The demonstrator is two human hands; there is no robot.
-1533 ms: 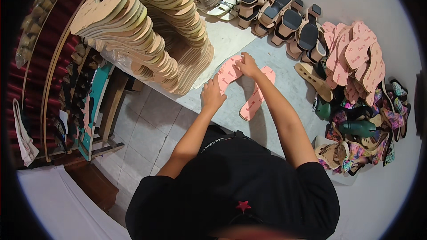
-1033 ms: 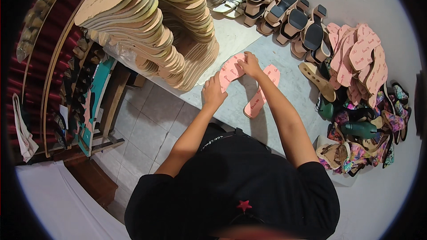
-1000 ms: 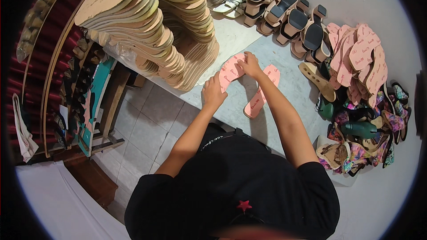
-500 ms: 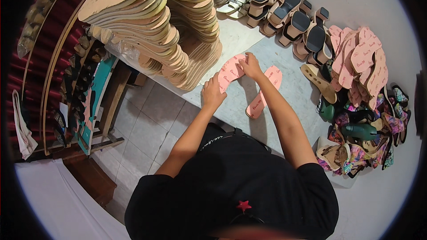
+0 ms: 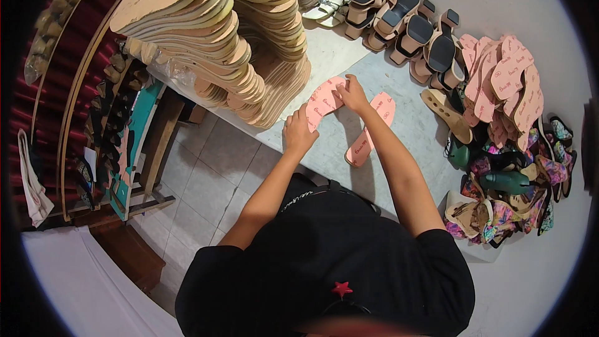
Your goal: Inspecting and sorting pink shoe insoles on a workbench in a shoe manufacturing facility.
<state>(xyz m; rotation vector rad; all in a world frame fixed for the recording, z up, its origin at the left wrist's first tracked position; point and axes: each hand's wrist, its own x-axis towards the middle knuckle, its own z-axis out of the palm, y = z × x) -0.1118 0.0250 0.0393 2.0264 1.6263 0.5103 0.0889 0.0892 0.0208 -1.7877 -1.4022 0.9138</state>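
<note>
I see both hands on one pink insole (image 5: 323,103) that lies flat on the grey worktable (image 5: 412,131), just in front of the tall stacks of tan soles (image 5: 218,43). The left hand (image 5: 298,132) lies on the near end of that insole, fingers spread and pressing down rather than curled round it. The right hand (image 5: 351,92) meets the far end, fingertips pinched at its edge; I cannot tell how firmly it grips.

A second pink insole (image 5: 372,128) lies flat just to the right of the first, under the right forearm, apart from both hands.

I make out no proper box or bin on the table; things are kept in piles. On the right, a heap of pink insoles (image 5: 502,84) leans together, and below it sits a jumble of flowered and green shoe parts (image 5: 511,193). Along the far edge stand black-topped heeled sandals (image 5: 412,25) in a row.

On the left, past the table edge, a wooden rack (image 5: 118,143) holds dark small pieces in its shelves; I cannot tell what they are. A tiled floor (image 5: 206,181) shows below.
</note>
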